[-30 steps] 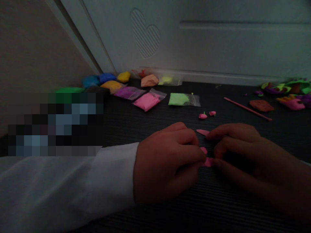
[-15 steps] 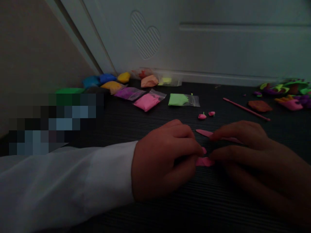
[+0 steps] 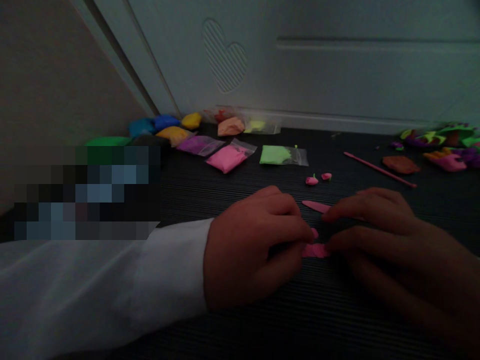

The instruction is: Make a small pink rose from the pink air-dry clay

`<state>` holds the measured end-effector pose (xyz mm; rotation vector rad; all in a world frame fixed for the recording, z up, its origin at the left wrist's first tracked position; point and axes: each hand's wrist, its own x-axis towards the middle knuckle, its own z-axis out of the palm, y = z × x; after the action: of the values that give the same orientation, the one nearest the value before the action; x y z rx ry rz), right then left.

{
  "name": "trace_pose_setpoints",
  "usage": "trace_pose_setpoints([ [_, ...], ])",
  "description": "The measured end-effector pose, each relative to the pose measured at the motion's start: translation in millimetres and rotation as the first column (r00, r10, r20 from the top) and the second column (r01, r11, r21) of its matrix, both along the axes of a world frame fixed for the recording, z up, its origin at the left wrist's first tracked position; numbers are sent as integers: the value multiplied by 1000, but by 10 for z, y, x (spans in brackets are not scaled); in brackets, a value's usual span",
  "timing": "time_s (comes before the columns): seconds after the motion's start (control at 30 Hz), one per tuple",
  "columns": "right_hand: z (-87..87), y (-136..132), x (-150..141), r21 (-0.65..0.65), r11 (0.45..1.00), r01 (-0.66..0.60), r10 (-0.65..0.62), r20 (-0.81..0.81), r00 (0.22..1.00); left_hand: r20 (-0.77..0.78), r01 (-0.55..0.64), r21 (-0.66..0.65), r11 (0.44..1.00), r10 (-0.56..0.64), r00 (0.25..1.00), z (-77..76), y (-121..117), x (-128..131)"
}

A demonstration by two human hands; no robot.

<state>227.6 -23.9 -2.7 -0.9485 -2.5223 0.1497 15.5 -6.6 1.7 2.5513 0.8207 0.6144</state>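
A short, flattened strip of pink clay point(image 3: 315, 250) lies on the dark table between my hands. Its left end is under the closed fingertips of my left hand point(image 3: 255, 245). A small pink piece point(image 3: 315, 233) peeks out just beside that hand's index fingertip. From the right, my right hand point(image 3: 390, 240) pinches the other end of the strip, its thumb mostly hidden in shadow. Another finger of that hand reaches over a pink pointed modelling tool point(image 3: 315, 205), partly covering it. Two small pink clay buds point(image 3: 311, 181) with green stems rest beyond the fingers.
Bags of pink clay point(image 3: 227, 159), light green clay point(image 3: 275, 155) and several other colours line the back left. A thin pink stick tool point(image 3: 378, 169), a brown clay slab point(image 3: 400, 164) and finished clay figures point(image 3: 450, 161) lie at the right. A white panel point(image 3: 337, 75) stands behind.
My right hand's upper finger has shifted slightly, covering a little more of the pointed tool. The strip and my left hand stay nearly in place.
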Motion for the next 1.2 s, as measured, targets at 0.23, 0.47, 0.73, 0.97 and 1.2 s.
trace_pose_setpoints([
  [0.23,-15,-9,0,-14,1000,0,0,-1,1000,-56,54,44,998,-52,997,-1,-10,0],
  [0.47,-19,5,18,-4,1000,-3,3,14,1000,-57,72,60,996,-69,996,-20,-17,4],
  [0.73,6,41,22,9,1000,15,-15,-2,1000,-123,87,124,988,-71,990,-36,-31,20],
  [0.97,11,56,27,31,1000,-4,3,35,999,-97,72,173,982,-56,994,-41,-45,23],
  [1.2,-70,154,54,131,982,138,-152,102,983,-46,-25,159,987,33,998,4,-4,-15],
])
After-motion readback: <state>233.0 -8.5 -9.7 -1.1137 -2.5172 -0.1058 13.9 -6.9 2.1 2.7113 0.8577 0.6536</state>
